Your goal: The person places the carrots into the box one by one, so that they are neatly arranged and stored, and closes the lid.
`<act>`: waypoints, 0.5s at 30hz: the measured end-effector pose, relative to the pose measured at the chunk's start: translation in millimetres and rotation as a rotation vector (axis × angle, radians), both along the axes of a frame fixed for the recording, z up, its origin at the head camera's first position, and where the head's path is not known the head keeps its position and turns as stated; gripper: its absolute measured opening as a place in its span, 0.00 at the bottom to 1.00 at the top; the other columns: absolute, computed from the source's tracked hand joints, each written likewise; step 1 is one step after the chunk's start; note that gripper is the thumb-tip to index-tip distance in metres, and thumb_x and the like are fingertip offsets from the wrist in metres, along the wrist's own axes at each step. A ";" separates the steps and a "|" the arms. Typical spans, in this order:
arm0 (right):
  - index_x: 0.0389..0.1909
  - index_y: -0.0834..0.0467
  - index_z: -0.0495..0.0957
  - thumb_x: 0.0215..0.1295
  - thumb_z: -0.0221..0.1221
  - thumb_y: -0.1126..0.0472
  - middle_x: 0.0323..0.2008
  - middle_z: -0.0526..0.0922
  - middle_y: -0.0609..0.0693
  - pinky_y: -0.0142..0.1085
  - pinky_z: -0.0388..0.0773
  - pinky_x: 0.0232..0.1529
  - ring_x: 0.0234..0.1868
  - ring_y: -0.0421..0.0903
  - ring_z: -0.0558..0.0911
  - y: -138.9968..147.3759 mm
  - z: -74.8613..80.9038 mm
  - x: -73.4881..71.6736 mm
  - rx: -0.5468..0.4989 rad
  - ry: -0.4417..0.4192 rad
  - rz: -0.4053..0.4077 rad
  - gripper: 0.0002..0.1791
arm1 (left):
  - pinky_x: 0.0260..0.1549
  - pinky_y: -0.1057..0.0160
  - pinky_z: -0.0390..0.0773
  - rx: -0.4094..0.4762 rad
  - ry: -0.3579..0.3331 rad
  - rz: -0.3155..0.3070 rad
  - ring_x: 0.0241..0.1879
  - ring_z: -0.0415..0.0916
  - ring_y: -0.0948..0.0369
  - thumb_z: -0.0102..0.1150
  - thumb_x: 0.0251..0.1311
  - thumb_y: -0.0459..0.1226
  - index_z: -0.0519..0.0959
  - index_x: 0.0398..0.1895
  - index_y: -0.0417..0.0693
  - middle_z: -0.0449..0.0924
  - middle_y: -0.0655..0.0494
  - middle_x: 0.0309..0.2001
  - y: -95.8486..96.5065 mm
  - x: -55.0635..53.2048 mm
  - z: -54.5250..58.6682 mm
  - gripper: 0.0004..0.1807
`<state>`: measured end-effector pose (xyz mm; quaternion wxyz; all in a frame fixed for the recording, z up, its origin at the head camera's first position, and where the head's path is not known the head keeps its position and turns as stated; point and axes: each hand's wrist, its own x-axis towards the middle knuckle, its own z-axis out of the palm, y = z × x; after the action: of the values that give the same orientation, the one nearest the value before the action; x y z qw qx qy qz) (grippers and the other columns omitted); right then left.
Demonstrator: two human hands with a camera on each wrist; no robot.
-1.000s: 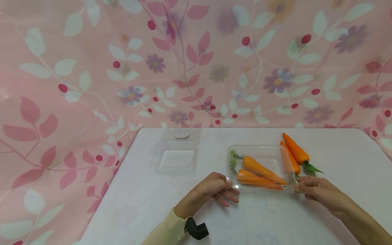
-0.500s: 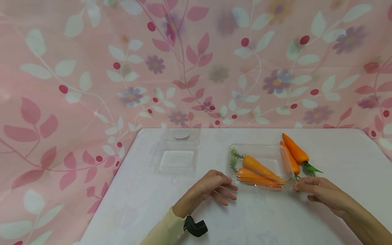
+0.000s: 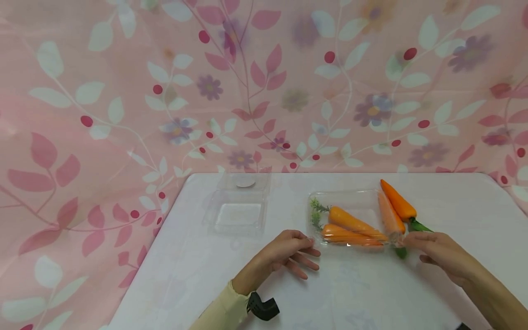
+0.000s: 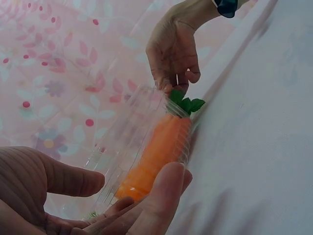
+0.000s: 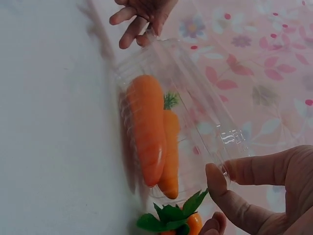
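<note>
Both hands are at the near corners of a clear plastic container (image 3: 350,195). Inside lie two orange carrots (image 3: 350,221) with feathery green tops (image 3: 315,213) at the left end. My right hand (image 3: 439,254) pinches the right corner between thumb and forefinger (image 5: 217,178). At the left corner my left hand (image 3: 284,256) holds the edge by thumb and forefinger, its other fingers spread below. Two more carrots lie outside to the right: one (image 3: 400,201) in full sight, another (image 3: 389,213) partly seen through the container wall, its leaves (image 4: 186,103) under my right hand.
An open clear clamshell box (image 3: 239,217) stands at the back left, its lid (image 3: 245,181) raised behind it. A white cloth (image 3: 346,293) covers the table. Behind its far edge hangs a pink floral backdrop (image 3: 264,82).
The container's near edge has shifted slightly away from me and right, and my right hand has moved a little with it. My left hand has stayed nearly in place.
</note>
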<state>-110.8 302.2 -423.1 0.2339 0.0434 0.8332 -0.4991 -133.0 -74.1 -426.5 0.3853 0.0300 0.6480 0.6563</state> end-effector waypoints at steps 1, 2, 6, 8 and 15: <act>0.57 0.72 0.75 0.75 0.51 0.49 0.57 0.77 0.56 0.37 0.77 0.44 0.47 0.37 0.72 0.4 0.4 -1.2 0.005 0.008 0.001 0.28 | 0.23 0.55 0.84 0.000 0.000 -0.003 0.39 0.85 0.46 0.52 0.72 0.41 0.69 0.55 0.29 0.83 0.39 0.47 0.2 -0.2 -0.2 0.22; 0.58 0.72 0.75 0.75 0.51 0.49 0.58 0.76 0.60 0.37 0.77 0.44 0.48 0.38 0.72 0.8 0.8 -2.5 0.007 0.015 0.001 0.29 | 0.23 0.55 0.84 -0.001 -0.002 -0.007 0.39 0.85 0.46 0.52 0.72 0.42 0.69 0.56 0.29 0.83 0.39 0.47 0.4 -0.4 -0.4 0.22; 0.57 0.71 0.77 0.75 0.52 0.49 0.60 0.74 0.61 0.37 0.77 0.44 0.47 0.34 0.71 2.3 0.8 -8.8 -0.003 0.035 -0.012 0.28 | 0.23 0.55 0.84 -0.010 -0.005 -0.019 0.40 0.85 0.46 0.52 0.73 0.43 0.68 0.57 0.31 0.83 0.41 0.47 0.9 -1.0 -1.2 0.22; 0.56 0.70 0.77 0.74 0.53 0.49 0.58 0.76 0.57 0.37 0.77 0.43 0.45 0.34 0.71 2.5 0.5 -12.7 -0.014 0.041 -0.022 0.27 | 0.23 0.54 0.84 -0.012 -0.006 -0.021 0.40 0.85 0.46 0.52 0.73 0.43 0.68 0.57 0.32 0.83 0.41 0.47 0.8 -1.1 -1.7 0.23; 0.56 0.71 0.78 0.73 0.54 0.46 0.58 0.70 0.64 0.36 0.78 0.42 0.50 0.50 0.71 -2.6 5.8 -27.8 0.007 0.069 -0.044 0.30 | 0.24 0.53 0.84 -0.020 0.002 -0.019 0.39 0.85 0.46 0.53 0.72 0.42 0.69 0.56 0.33 0.84 0.41 0.46 -0.4 0.2 -1.8 0.21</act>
<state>-138.6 299.6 -417.4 0.1941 0.0451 0.8412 -0.5026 -132.8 -74.6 -428.3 0.3909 0.0330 0.6547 0.6461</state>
